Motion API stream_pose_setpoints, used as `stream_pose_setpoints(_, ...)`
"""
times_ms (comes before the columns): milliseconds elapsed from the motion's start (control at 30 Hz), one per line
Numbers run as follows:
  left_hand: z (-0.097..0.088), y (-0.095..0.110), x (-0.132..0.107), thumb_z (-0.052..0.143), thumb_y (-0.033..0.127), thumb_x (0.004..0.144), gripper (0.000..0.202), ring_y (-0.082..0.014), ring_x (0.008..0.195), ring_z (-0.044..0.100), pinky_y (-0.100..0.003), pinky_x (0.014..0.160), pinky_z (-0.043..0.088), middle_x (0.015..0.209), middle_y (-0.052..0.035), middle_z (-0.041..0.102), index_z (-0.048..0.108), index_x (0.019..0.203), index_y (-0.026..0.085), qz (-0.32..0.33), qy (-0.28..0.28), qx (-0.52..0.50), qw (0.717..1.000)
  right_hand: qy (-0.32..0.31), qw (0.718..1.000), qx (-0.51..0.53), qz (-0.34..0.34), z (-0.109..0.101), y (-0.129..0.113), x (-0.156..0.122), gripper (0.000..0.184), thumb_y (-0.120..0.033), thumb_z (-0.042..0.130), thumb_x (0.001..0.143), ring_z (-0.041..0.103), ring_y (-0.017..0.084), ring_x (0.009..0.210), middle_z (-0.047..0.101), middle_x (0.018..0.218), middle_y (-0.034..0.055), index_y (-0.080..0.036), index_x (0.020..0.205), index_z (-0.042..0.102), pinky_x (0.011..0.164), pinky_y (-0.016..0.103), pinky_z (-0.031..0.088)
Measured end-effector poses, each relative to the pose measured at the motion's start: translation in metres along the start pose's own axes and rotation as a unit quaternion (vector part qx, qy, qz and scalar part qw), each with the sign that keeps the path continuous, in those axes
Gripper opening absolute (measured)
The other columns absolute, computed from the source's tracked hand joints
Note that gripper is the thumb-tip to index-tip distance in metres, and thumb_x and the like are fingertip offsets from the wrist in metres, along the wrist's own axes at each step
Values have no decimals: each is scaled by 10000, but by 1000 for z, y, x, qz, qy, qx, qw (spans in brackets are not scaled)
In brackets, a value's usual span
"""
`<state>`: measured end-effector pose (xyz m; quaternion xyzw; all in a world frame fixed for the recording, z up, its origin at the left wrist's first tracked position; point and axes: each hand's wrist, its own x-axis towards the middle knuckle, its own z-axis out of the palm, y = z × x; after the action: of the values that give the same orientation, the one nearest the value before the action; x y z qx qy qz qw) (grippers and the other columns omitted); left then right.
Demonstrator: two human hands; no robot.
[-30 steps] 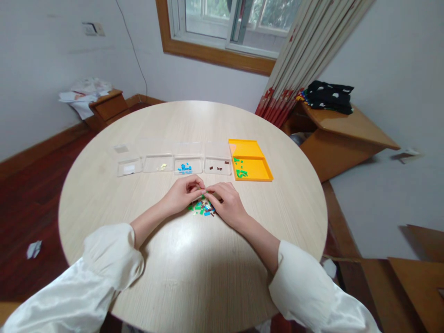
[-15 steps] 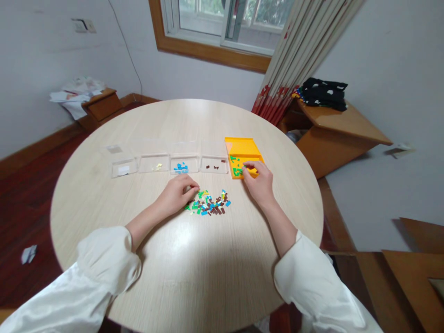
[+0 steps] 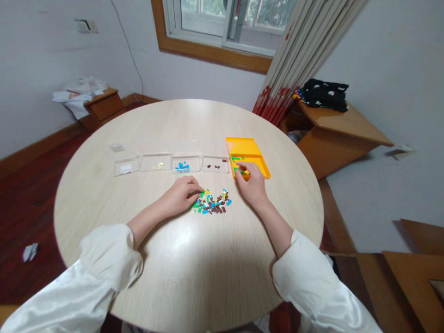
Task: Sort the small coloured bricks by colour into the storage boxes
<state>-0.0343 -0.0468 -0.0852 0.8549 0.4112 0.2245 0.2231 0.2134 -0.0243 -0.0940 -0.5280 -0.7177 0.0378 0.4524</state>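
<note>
Toward the tabletop's (image 3: 187, 277) far right edge, the right hand (image 3: 254, 185), pinch apart, might have bumped the box (image 3: 259, 162), spilling bricks (image 3: 236, 158); whether the left hand (image 3: 182, 194) gripped anything, I couldn't tell

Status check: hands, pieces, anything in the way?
Left hand at left edge of mixed pile. Right hand open over yellow box. Green pieces inside, partly hidden by that hand. No obstruction visible.

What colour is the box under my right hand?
The box is orange-yellow, clearest in the head view.
</note>
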Motion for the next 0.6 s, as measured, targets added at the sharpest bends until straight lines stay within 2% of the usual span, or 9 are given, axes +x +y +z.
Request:
stream_pose_setpoints(233, 1, 2, 3, 576, 85, 778, 160, -187, 816, 589, -330, 790, 468, 832, -68, 649, 715, 820, 151, -23, 3, 5, 1000, -51, 996, 47, -52, 7, -27, -8, 226, -101, 466, 814, 580, 208, 864, 640, 861, 60, -197, 935, 632, 794, 361, 455)
stream_pose_setpoints(467, 1, 3, 3, 564, 89, 769, 161, -176, 785, 592, -313, 771, 470, 793, -50, 650, 706, 786, 164, -24, 16, 9, 1000, -196, 976, 44, -84, 17, -62, -26, 159, -137, 536, 840, 564, 209, 900, 642, 901, 69, -190, 922, 661, 796, 359, 420)
stream_pose_setpoints(600, -5, 5, 3, 569, 124, 784, 144, -178, 779, 586, -313, 766, 463, 769, -46, 642, 704, 767, 168, -27, 27, 18, 999, -240, 967, 19, -86, 20, -67, -29, 122, -168, 600, 838, 564, 197, 884, 653, 896, 56, -188, 936, 670, 783, 350, 389)
